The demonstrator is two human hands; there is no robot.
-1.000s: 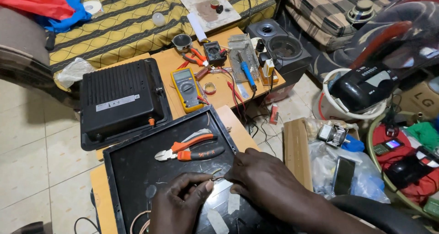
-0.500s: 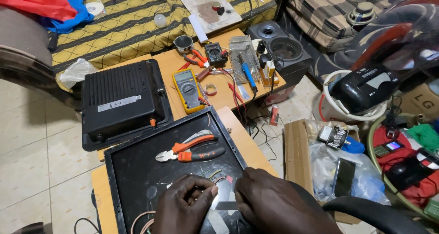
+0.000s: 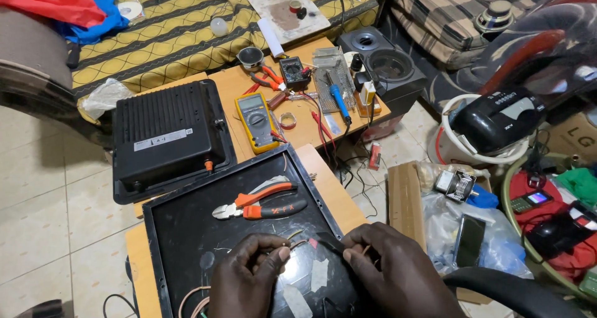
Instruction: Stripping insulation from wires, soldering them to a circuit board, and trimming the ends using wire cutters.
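My left hand (image 3: 249, 274) pinches thin wire ends (image 3: 292, 238) over a black flat panel (image 3: 186, 231) at the bottom of the view. My right hand (image 3: 392, 268) sits at the panel's right edge, its fingers closed on what looks like a thin wire end. Orange-handled cutters (image 3: 258, 204) lie on the panel just beyond both hands. Pieces of pale tape (image 3: 319, 274) stick to the panel between the hands.
A black ribbed housing (image 3: 165, 134) lies beyond the panel on a wooden table (image 3: 314, 128). A yellow multimeter (image 3: 255, 122), blue-handled soldering iron (image 3: 339, 100), pliers and tape roll rest there. A speaker (image 3: 382, 60), bags and clutter fill the right.
My right hand has slid right, from over the panel to its right edge, uncovering tape pieces. My left hand has stayed pinching the wires.
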